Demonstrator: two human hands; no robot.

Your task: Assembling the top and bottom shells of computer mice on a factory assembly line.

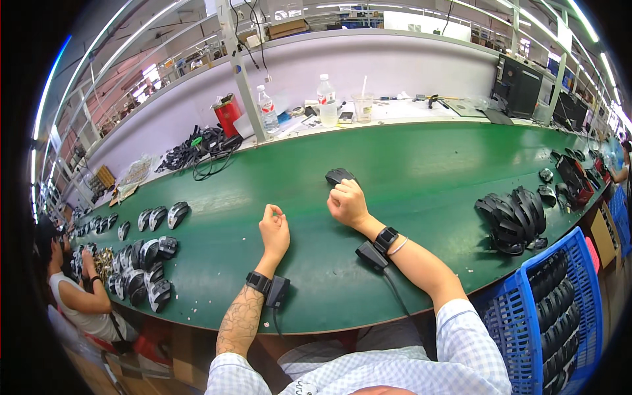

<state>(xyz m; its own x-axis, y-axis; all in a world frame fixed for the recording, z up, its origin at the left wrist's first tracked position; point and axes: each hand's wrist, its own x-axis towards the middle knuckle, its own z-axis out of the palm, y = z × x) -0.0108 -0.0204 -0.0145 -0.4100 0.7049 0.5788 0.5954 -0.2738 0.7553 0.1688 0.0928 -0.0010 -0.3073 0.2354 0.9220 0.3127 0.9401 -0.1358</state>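
Note:
My right hand (347,203) rests on the green belt (408,164) with its fingers curled, just behind a black computer mouse (339,176) that lies at its fingertips; whether it touches the mouse I cannot tell. My left hand (274,230) is raised a little off the belt, loosely closed, with nothing visible in it. Both wrists carry black bands with small black boxes and cables.
A pile of black mouse shells (513,217) lies to the right, above a blue crate (559,309) of more shells. Rows of shells (141,263) sit at the left near another person (79,296). Bottles (327,100), a cup and cables stand at the back.

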